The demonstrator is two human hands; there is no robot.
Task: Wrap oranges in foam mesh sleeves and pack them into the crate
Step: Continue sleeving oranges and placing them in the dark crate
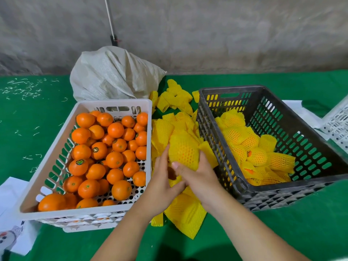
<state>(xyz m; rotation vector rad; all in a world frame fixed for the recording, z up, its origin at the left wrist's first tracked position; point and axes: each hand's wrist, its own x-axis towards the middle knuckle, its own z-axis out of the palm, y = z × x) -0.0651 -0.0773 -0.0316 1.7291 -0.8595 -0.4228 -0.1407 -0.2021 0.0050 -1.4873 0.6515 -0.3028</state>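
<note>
Yellow foam sleeve (183, 151) already covers the orange we grasp with both hands, left hand (162, 178) and right hand (197, 176) fingers curled around it between the white crate (114, 104) and dark crate (222, 147), ready for packing

Both forearms are bare, no sleeves or gloves, left hand (163, 182) and right hand (199, 178) unadorned.

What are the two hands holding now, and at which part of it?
Both hold one sleeved orange. The left hand grips its left side; the right hand has its grip on the lower right side.
</note>
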